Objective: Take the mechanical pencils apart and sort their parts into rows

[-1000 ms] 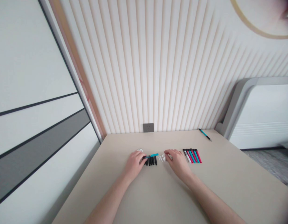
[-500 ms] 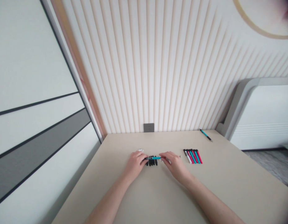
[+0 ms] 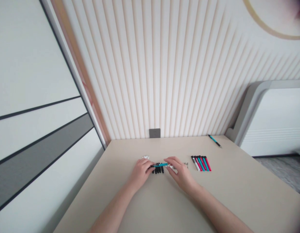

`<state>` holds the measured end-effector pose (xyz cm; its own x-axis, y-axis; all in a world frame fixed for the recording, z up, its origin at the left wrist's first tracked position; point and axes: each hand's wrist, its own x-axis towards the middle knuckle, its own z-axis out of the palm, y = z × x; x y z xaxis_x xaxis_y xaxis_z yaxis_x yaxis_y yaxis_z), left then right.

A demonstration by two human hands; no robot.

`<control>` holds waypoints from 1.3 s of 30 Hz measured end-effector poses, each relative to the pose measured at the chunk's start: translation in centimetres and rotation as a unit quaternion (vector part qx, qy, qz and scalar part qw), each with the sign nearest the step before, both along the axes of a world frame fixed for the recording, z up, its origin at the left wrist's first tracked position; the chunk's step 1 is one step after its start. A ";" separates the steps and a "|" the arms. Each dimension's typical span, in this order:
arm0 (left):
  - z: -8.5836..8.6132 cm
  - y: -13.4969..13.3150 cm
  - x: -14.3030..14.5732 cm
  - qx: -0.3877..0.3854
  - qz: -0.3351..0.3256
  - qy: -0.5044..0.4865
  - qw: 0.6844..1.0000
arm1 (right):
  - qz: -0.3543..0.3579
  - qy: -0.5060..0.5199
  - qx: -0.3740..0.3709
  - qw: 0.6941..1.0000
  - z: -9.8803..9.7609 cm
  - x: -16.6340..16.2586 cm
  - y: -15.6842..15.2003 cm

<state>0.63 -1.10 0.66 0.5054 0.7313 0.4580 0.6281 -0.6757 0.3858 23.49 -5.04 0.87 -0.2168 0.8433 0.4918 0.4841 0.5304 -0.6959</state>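
Observation:
My left hand (image 3: 139,170) is closed in a pinch on the black end of a blue pen (image 3: 161,165), which lies level across the space between my hands. At the pen's blue end, the thumb and fingers of my right hand (image 3: 181,172) close around the tip, where a small whitish piece shows. Below the pen is a row of several short black pen parts (image 3: 159,170), partly covered by it. Thin white sticks (image 3: 146,157) lie just behind my left hand. Small greyish parts (image 3: 186,165) show beyond my right hand, partly hidden.
On the right of the beige table (image 3: 150,207) several pen barrels (image 3: 200,163) in white, red and blue with black ends lie side by side. A blue and black pen (image 3: 215,141) rests near the back right edge. A wall socket (image 3: 155,133) sits behind the table.
The pen's blue end has tilted up slightly. My right hand's fingers have shifted a little left and spread slightly at its end. More of the greyish parts show on the right.

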 end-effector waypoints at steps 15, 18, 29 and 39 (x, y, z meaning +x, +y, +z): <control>1.0 -0.5 -0.1 -0.017 -0.058 0.035 0.998 | -0.001 0.055 -0.078 0.995 0.1 -0.6 -0.5; 1.2 0.0 -0.8 -0.003 -0.001 0.060 0.998 | -0.055 0.090 -0.079 0.991 0.2 -0.4 -0.4; 0.6 1.5 -3.8 -0.090 0.235 0.096 0.963 | -0.065 0.095 -0.063 0.991 0.2 -0.2 -0.4; 0.3 1.8 -4.0 -0.105 0.263 0.129 0.950 | -0.043 0.065 -0.055 0.995 0.7 -0.5 -0.7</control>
